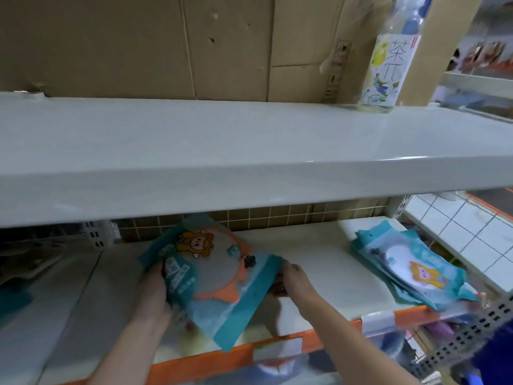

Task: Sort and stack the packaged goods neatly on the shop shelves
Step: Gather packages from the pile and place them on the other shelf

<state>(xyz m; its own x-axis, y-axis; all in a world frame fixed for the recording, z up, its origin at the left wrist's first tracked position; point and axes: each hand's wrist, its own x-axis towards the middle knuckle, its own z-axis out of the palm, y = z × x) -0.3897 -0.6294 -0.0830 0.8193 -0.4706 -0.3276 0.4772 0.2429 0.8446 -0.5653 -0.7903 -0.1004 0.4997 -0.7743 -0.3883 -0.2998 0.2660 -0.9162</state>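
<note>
A teal snack packet (213, 276) with an orange cartoon figure is held tilted over the lower white shelf (313, 259). My left hand (155, 287) grips its left edge. On the packet's right edge, my right hand (291, 279) holds it from the side and underneath. Whether more packets lie beneath it I cannot tell. A flat stack of the same teal packets (410, 268) lies at the right end of the lower shelf, apart from both hands.
A wide white upper shelf (249, 151) overhangs the lower one. A tall clear bottle (388, 65) stands at its back right against cardboard panels (166, 43). The lower shelf has an orange front strip (299, 340). A perforated grey upright (472, 332) stands at right.
</note>
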